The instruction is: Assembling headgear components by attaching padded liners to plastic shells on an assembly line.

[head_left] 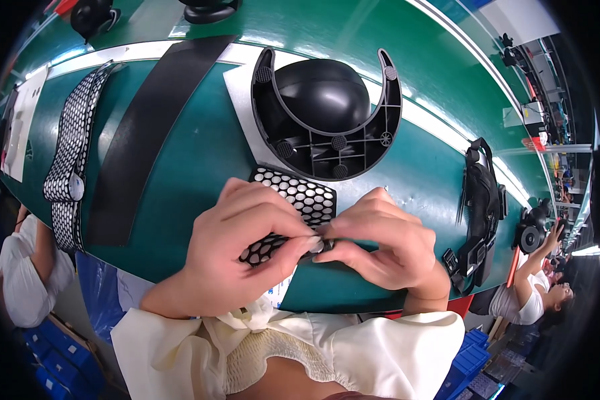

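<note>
My left hand (247,247) and my right hand (380,243) meet fingertip to fingertip over the near middle of the table. Pinched between their thumbs and forefingers is a small greyish round pad (318,247), partly hidden by the fingers. Beneath my left hand lies a black strip with rows of whitish round dots (307,197); part of it is covered by that hand. Just beyond, a black crescent-shaped plastic base (327,163) stands with its ribbed underside showing and several grey round pads on it. A glossy black dome (327,93) sits within its curve.
To the left lie a long black sheet (150,133) and a curled dotted strip (70,157). Black straps with buckles (480,207) are at the right. More black rounded parts (210,10) stand at the far side. Other people sit at both sides; blue bins (63,360) stand below.
</note>
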### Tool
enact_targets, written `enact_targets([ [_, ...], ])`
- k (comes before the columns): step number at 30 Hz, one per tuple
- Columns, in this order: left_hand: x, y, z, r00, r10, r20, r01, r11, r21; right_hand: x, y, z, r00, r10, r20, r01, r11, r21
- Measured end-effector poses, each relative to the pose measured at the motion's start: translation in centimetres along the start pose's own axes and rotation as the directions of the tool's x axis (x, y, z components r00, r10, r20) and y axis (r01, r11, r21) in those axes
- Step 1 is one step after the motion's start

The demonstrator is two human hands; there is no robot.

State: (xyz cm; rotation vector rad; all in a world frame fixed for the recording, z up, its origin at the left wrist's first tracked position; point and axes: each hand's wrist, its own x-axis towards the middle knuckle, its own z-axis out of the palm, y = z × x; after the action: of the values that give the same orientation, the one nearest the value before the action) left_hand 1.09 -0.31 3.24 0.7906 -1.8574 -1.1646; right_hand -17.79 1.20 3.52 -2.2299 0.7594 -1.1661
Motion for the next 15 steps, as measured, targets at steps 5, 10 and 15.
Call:
enact_targets([
  [5,-0.5,-0.5,1.5,0.940,0.163,-0.299,-0.066,0.948,0.311,0.0,0.2,0.2,0.994,0.038,-0.099,-0.045,0.997,-0.065],
  [10,-2.0,-1.1,2.4,0.830,0.406,-0.383,-0.101,0.785,0.612,0.1,-0.2,0.5,0.970,0.044,-0.238,-0.052,0.998,-0.030],
  [15,-1.9,-1.4,1.5,0.834,0.528,-0.161,-0.325,0.705,0.630,0.1,-0.1,-1.2,0.986,0.168,-0.023,-0.159,0.965,0.208],
])
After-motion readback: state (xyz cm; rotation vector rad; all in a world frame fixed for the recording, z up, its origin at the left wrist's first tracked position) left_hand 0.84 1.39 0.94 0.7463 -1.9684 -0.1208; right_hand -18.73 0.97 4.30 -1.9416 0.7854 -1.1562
